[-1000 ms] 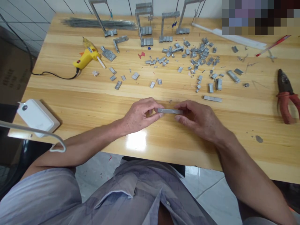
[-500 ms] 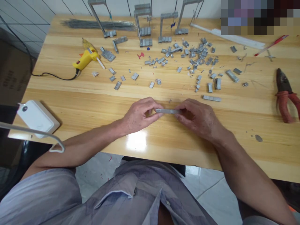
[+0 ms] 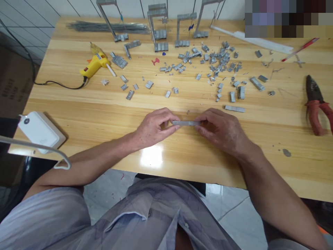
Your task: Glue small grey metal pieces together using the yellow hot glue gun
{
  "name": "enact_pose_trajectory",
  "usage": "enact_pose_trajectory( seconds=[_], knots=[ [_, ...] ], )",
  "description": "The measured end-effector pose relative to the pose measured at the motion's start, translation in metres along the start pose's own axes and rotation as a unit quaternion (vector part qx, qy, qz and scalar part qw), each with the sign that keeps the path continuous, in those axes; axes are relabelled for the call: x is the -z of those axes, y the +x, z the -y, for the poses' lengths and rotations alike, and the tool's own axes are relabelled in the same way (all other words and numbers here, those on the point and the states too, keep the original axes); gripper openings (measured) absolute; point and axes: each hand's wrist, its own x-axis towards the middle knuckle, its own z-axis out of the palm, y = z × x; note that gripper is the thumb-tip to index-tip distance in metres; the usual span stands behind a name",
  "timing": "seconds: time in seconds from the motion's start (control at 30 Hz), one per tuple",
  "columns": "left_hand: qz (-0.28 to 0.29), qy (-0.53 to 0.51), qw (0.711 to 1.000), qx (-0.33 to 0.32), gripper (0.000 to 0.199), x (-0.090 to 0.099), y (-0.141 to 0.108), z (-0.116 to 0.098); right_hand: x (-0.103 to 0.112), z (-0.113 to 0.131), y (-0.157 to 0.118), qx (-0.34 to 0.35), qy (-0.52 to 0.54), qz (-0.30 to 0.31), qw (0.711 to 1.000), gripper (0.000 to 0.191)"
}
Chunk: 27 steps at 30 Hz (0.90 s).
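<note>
A slim grey strip of staples [image 3: 186,123] lies level between my two hands, close above the wooden table or on it; I cannot tell which. My left hand [image 3: 157,126] pinches its left end between thumb and fingers. At the other end, my right hand [image 3: 220,128] has the same kind of pinch, and its fingertips cover that tip. Beyond the right hand rests another staple strip [image 3: 235,108]. Many short staple pieces [image 3: 221,57] are scattered farther back.
A yellow glue gun [image 3: 95,66] lies at the left, with a white box-shaped device [image 3: 43,132] nearer me. Several frames built of staples [image 3: 161,47] stand along the back by a bundle of thin wires [image 3: 106,27]. Red-handled pliers [image 3: 316,107] lie at the right.
Both hands keep their pinch on the staple strip, which has barely moved. The whole view has shifted very slightly.
</note>
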Motion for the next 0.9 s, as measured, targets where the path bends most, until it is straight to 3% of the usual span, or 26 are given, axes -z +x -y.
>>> enact_pose_trajectory(
  seconds=[0.3, 0.57, 0.73, 0.9],
  knots=[
    [0.033, 0.012, 0.999, 0.013, 0.007, 0.002, 0.003, -0.003, -0.005, 0.002, 0.001, -0.014, -0.003, 0.009, 1.000, 0.009],
    [0.053, 0.052, 0.996, -0.046, 0.008, 0.000, -0.001, 0.003, -0.006, -0.001, -0.001, -0.003, -0.021, 0.026, 0.999, 0.008],
    [0.074, 0.066, 0.995, -0.017, 0.025, 0.005, -0.002, 0.001, 0.003, -0.007, -0.001, -0.026, -0.020, -0.014, 0.999, 0.007],
    [0.050, 0.066, 0.996, -0.027, 0.018, 0.005, -0.003, 0.003, 0.009, -0.007, 0.000, -0.041, -0.020, -0.051, 0.998, 0.011]
  ],
)
